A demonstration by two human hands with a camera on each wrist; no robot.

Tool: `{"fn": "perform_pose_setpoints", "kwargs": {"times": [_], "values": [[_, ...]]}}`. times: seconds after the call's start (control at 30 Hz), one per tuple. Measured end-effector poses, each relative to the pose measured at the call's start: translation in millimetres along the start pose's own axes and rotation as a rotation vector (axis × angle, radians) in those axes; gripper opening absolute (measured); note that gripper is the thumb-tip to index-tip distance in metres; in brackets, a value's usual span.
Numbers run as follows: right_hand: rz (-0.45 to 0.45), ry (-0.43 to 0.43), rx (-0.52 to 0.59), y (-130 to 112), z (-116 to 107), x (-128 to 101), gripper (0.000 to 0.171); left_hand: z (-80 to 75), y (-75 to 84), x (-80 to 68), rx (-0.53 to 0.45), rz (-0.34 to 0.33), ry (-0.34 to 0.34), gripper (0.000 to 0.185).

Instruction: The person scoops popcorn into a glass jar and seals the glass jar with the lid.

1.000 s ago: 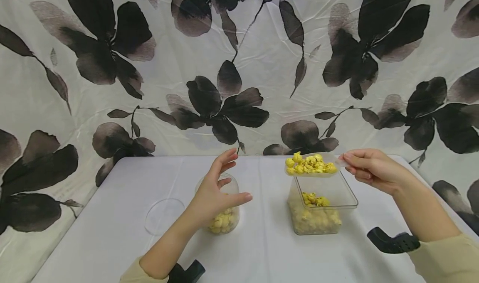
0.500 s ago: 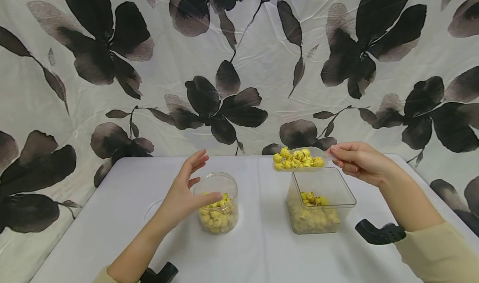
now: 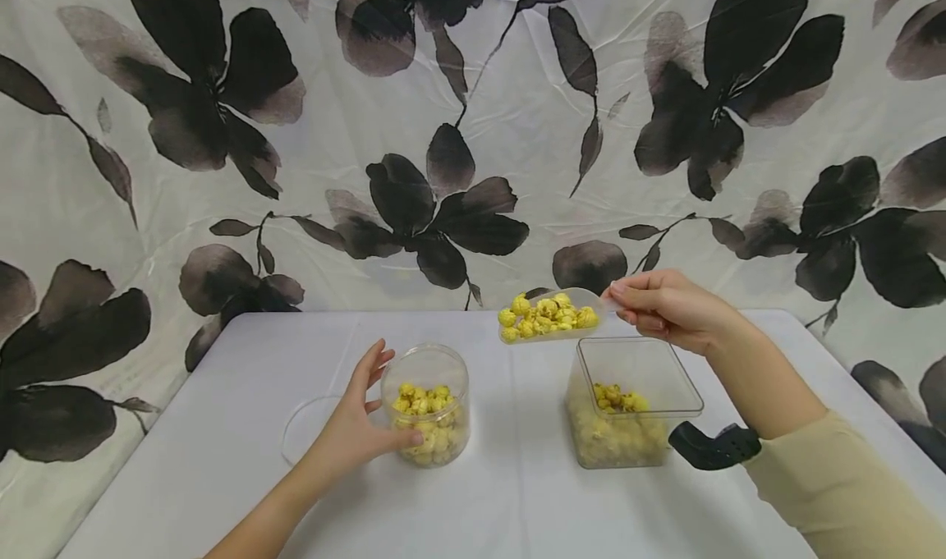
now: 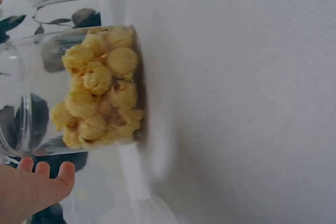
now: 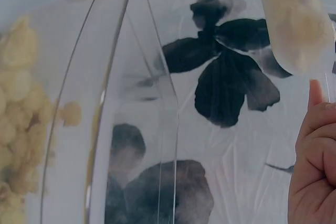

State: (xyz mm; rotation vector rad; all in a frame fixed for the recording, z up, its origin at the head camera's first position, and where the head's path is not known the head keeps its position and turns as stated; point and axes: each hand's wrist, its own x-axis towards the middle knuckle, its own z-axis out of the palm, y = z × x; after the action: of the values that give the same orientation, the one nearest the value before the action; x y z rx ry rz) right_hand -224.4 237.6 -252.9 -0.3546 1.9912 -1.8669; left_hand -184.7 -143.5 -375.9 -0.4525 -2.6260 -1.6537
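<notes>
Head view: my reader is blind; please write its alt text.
The right hand holds a scoop of yellow popcorn; the left hand is beside a round jar of popcorn; on the right is a square popcorn tub.

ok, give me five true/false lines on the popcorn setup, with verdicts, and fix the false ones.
1. The right hand holds a scoop loaded with yellow popcorn. True.
2. The left hand is holding the scoop too. False: it is beside the round jar.
3. The round jar is empty. False: popcorn fills its lower part.
4. The square container also has popcorn in it. True.
5. The scoop rests on the table. False: it is held up in the air.
</notes>
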Motion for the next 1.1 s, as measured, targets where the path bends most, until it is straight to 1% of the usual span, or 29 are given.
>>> {"fn": "perform_pose_setpoints", "kwargs": {"times": [0.1, 0.3, 0.4, 0.5, 0.6, 0.8, 1.0, 1.1], "values": [[0.009, -0.006, -0.013, -2.6, 6.8, 6.1, 0.027, 2.7, -5.8, 0.3, -0.007, -0.009, 0.0, 0.119], [0.015, -0.043, -0.022, 2.0, 23.3, 21.3, 0.03, 7.6, -9.9, 2.0, -0.028, -0.067, -0.025, 0.119], [0.033, -0.049, -0.036, 4.9, 32.5, 29.6, 0.028, 9.8, -10.2, 4.6, -0.029, -0.079, -0.038, 0.118], [0.057, -0.028, -0.058, 6.7, 43.0, 37.7, 0.024, 11.4, -10.3, 6.4, -0.028, -0.081, -0.051, 0.116], [0.077, 0.002, -0.124, 6.4, 54.4, 44.9, 0.02, 12.5, -10.3, 7.0, -0.022, -0.083, -0.055, 0.114], [0.098, 0.032, -0.312, 0.7, 74.5, 55.8, 0.024, 12.5, -9.6, 9.3, -0.017, -0.077, -0.062, 0.106], [0.068, 0.06, -0.456, -2.2, 89.9, 62.2, 0.023, 12.2, -10.3, 8.2, -0.036, -0.079, -0.052, 0.104], [0.014, 0.083, -0.517, 0.6, 95.1, 63.1, 0.021, 13.3, -12.5, 6.7, -0.049, -0.077, -0.049, 0.104]]}}
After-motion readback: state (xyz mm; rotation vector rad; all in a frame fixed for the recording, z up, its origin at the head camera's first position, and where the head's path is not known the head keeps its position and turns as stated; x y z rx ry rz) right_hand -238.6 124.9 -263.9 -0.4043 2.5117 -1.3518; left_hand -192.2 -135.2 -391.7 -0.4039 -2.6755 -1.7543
